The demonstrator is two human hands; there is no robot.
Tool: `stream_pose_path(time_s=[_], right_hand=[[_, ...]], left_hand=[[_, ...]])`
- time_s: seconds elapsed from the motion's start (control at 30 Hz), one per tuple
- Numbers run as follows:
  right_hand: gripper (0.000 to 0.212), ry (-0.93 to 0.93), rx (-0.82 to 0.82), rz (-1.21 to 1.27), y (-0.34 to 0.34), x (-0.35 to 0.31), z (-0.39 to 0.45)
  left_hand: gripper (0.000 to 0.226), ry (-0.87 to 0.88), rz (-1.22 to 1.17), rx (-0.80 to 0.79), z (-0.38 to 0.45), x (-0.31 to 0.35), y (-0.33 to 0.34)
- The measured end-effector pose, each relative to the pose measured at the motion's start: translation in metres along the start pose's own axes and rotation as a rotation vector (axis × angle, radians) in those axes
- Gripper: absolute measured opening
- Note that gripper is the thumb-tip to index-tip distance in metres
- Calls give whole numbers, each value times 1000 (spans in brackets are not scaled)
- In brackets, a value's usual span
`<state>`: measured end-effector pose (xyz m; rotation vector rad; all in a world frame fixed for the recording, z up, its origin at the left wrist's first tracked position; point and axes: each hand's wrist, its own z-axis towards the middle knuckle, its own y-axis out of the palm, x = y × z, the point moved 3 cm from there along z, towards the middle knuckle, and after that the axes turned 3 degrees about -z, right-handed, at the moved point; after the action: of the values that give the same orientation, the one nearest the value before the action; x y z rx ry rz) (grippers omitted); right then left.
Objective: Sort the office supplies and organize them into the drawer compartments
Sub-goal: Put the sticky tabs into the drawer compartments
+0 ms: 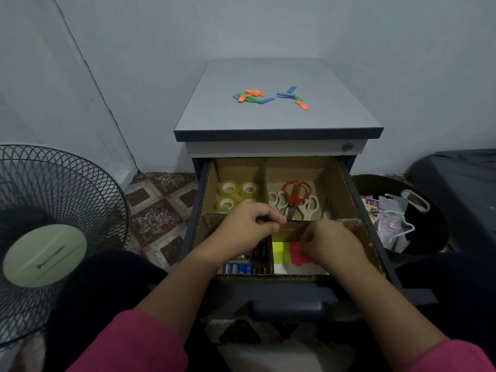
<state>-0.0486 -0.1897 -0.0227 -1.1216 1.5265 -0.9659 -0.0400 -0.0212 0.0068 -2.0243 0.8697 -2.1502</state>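
From the head camera, the open drawer [357, 208] of a small cabinet holds a cardboard divider that splits it into four compartments, each given to one kind of thing, which is the logic of the sort. At about 11 o'clock in the drawer sit the tape rolls [237, 196]; at 1 o'clock lie the scissors [295, 198], a red pair across pale ones. At 7 o'clock are the batteries [241, 267], and at 5 o'clock the sticky notes [288, 252] lie flat, yellow beside pink.

The left hand [248, 228] hovers over the cross of the dividers, its fingers [268, 218] curled with thumb against fingertips as if pinching something small (what, if anything, I cannot tell). The right hand [328, 242] is lowered into the 5 o'clock compartment, fingers bent down onto the pink notes, probably seating or squaring them; whether it grips them is hidden.

On the cabinet top [276, 122], toward 12 o'clock, coloured clips [253, 96] in orange, green and blue lie scattered in two loose clusters, well apart from the drawer. They look unsorted, so I judge the task well along but not done.

A fan [53, 226] stands at 9 o'clock, a bin [400, 218] at 3 o'clock.
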Motion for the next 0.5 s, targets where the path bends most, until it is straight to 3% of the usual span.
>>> stream_pose_path(time_s=[0.07,0.23,0.37,0.5], right_hand=[[22,-42,1,-50,-2,3,-3],[41,-114,-98,-110,1,5,-3],[36,-142,-86,-124,4,2,-2],[32,-165,-85,-125,6,2,0]], left_hand=[[22,18,47,-63,-3,0,3],[16,228,670,-169,-5,0,17],[16,331,781,-238,-3,-1,32],[17,314,790,-284,2,-9,36]])
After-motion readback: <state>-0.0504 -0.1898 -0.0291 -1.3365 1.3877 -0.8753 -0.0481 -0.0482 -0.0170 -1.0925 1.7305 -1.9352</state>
